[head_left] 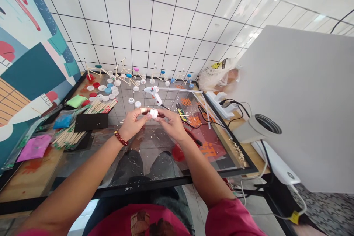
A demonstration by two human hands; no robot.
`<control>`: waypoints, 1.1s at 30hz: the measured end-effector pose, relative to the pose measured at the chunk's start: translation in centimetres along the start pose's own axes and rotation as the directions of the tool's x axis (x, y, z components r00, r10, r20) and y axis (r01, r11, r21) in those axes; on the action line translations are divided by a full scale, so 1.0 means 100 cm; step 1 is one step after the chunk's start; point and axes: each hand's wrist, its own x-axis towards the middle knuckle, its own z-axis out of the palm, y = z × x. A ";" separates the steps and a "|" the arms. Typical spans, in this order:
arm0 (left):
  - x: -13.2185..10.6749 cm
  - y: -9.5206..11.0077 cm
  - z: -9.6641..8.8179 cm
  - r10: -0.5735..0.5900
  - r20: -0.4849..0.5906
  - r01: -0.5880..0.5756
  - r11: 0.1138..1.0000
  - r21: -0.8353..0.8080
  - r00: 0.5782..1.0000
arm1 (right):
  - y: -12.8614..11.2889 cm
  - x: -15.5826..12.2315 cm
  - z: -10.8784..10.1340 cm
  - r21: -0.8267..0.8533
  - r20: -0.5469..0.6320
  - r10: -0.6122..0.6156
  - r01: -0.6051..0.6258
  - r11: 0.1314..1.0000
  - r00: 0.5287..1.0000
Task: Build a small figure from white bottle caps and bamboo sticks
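Observation:
Over the middle of the glass-topped table, my left hand (pixel 134 121) and my right hand (pixel 172 122) meet around a small white plastic cap (pixel 153 113). Fingertips of both hands pinch it from either side. It may be two caps held together; I cannot make that out. Just beyond my hands lies a white glue gun (pixel 153 94), its nozzle pointing left. Two loose white bottle caps (pixel 137 104) rest left of the gun. Yellow-and-black cutting pliers (pixel 180 112) lie close to my right hand, beside a thin pale stick.
Stick-and-cap models (pixel 129 76) stand along the tiled wall. Many loose caps (pixel 107 90), bundled wooden sticks (pixel 66 138), a black box (pixel 92 122) and coloured clay packets (pixel 35 148) fill the left. At right are a power strip (pixel 222 105), cables and a plastic bag (pixel 219 77).

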 end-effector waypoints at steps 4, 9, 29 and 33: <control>0.000 -0.004 0.000 -0.044 0.012 0.045 0.999 -0.009 0.999 | 0.003 -0.001 0.002 -0.025 0.011 0.003 -0.003 1.000 1.000; 0.002 -0.007 0.000 -0.142 0.029 0.144 0.982 -0.119 0.989 | 0.005 -0.001 0.003 -0.045 0.018 0.008 -0.007 0.999 1.000; 0.005 -0.004 0.000 -0.142 0.052 0.152 0.934 -0.324 0.988 | 0.004 0.001 0.002 0.074 -0.006 0.081 -0.080 0.994 0.997; 0.005 -0.003 -0.002 -0.111 0.051 0.121 0.956 -0.268 0.993 | 0.010 -0.001 0.003 0.076 0.005 0.077 -0.078 0.994 0.997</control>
